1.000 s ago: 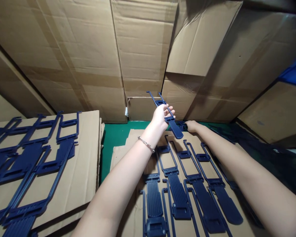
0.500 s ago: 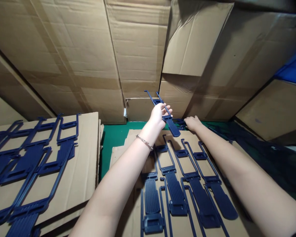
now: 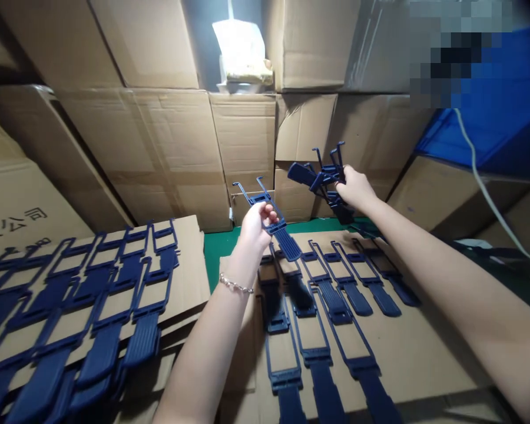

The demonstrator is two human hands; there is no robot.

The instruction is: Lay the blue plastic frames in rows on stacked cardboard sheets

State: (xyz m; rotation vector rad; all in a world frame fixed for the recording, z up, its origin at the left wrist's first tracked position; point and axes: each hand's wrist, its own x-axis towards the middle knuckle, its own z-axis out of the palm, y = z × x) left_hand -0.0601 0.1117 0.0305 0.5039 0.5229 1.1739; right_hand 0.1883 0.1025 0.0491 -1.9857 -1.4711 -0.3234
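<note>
My left hand (image 3: 256,224) is closed around one dark blue plastic strap part (image 3: 274,227), held in the air above the middle cardboard sheet (image 3: 406,347). My right hand (image 3: 355,187) is raised higher and grips a bundle of the same blue parts (image 3: 320,176), which stick out up and to the left. Below both hands, several more blue strap parts (image 3: 331,297) lie in rows on the middle cardboard sheet.
A second cardboard sheet (image 3: 188,277) at the left carries several rows of blue parts. A green surface (image 3: 216,247) shows between the sheets. Stacked cardboard boxes (image 3: 159,147) wall off the back. A blue crate (image 3: 481,118) and a white cable (image 3: 486,188) are at the right.
My right hand has lifted off the far end of the sheet with a bundle of blue parts. My left hand with its part has drawn back a little. The view has tilted up.
</note>
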